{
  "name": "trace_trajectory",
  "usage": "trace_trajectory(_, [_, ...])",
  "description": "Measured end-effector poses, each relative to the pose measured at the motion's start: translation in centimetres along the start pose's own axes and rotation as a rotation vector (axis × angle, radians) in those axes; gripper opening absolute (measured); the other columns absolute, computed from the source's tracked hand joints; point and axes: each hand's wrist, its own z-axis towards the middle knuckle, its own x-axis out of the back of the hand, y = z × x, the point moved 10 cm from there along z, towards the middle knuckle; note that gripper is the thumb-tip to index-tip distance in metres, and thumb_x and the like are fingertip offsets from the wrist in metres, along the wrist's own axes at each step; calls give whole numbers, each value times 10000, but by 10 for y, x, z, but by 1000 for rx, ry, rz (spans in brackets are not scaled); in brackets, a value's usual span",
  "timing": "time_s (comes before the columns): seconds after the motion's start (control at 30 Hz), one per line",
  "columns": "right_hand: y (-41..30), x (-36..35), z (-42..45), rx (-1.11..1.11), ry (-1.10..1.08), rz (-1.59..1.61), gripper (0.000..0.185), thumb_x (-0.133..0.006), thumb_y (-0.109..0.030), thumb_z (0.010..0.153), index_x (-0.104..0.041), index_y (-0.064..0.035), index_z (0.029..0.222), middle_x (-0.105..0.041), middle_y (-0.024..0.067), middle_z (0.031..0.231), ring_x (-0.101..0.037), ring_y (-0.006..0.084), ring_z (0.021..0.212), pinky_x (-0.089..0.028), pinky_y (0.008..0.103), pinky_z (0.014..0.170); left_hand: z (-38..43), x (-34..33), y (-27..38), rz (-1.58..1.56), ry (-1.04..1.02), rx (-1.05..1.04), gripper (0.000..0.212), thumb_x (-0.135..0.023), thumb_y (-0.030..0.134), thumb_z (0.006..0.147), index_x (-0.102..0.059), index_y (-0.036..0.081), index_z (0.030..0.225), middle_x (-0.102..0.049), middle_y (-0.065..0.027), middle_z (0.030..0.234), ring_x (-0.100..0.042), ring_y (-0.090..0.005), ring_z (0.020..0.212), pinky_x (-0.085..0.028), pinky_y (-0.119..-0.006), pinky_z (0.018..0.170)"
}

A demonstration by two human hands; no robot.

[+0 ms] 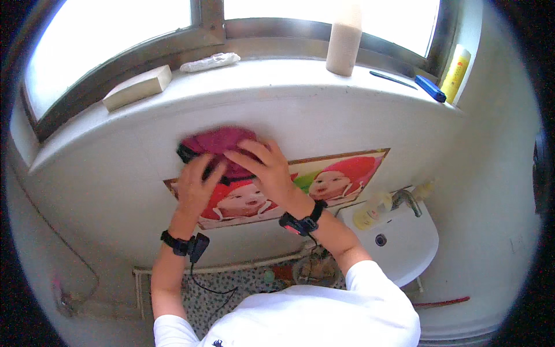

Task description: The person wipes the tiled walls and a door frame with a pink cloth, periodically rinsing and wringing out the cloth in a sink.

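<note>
A magenta fabric item (pixel 221 139) with black edging is held up in front of the wall below the window; blur hides exactly what it is. My left hand (pixel 195 180) grips its lower left part, fingers bent against the fabric. Spread over its right side are the fingers of my right hand (pixel 271 169). Each wrist wears a black strap with a small device, the left one (pixel 186 245) and the right one (pixel 303 221), both with a cable. Behind the hands, a poster of babies in red hats (pixel 342 178) is partly covered by them.
On the windowsill (pixel 269 84) lie a pale block (pixel 138 86), a crumpled white wrapper (pixel 210 63), a beige cylinder (pixel 344 50), a thin dark stick (pixel 392 80), a blue object (pixel 430 88) and a yellow tube (pixel 457 73). A white washbasin (pixel 407 243) with a metal tap (pixel 407 201) and yellow bottle (pixel 366 217) stands right.
</note>
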Motion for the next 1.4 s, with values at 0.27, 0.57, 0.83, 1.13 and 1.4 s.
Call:
trace_trajectory(0.27, [-19, -32, 9, -31, 118, 155, 506, -581, 58, 499, -668, -156, 950, -578, 48, 936, -533, 254, 767, -463, 350, 660, -20, 39, -23, 61, 393, 19, 631, -642, 1, 550, -522, 79, 1164, -457, -119, 1164, -434, -308, 1036, -332, -400, 904])
trace_trajectory(0.57, [-25, -76, -109, 21, -141, -48, 410, -596, -75, 594, -644, -194, 983, -569, 11, 977, -515, 230, 837, -470, 348, 718, -142, -39, -32, -150, 168, 250, 650, -579, -110, 545, -505, 64, 1167, -458, -143, 1107, -440, -310, 1027, -362, -401, 895])
trace_trajectory(0.83, [53, 33, -94, -146, -139, -304, 415, -609, -127, 640, -583, -181, 1050, -515, 29, 1145, -484, 286, 1018, -412, 438, 857, -52, -88, 69, -282, 13, 70, 613, -613, 2, 653, -440, 61, 1239, -436, -145, 1160, -434, -301, 1084, -365, -391, 935])
trace_trajectory(1.13, [156, 176, -171, -670, 74, -522, 558, -667, 44, 493, -503, -71, 1013, -515, 140, 1041, -482, 365, 969, -412, 414, 827, 23, -179, 242, -508, -131, -283, 529, -562, 145, 717, -442, 79, 1228, -517, -109, 1102, -556, -269, 933, -489, -359, 753])
trace_trajectory(1.4, [126, 68, -211, -808, -104, -409, 555, -672, 46, 521, -466, -40, 1029, -456, 170, 1014, -478, 371, 932, -413, 415, 786, -44, -171, 158, -286, -456, -207, 525, -605, 77, 687, -478, 116, 1195, -517, -112, 1112, -527, -276, 995, -474, -387, 800])
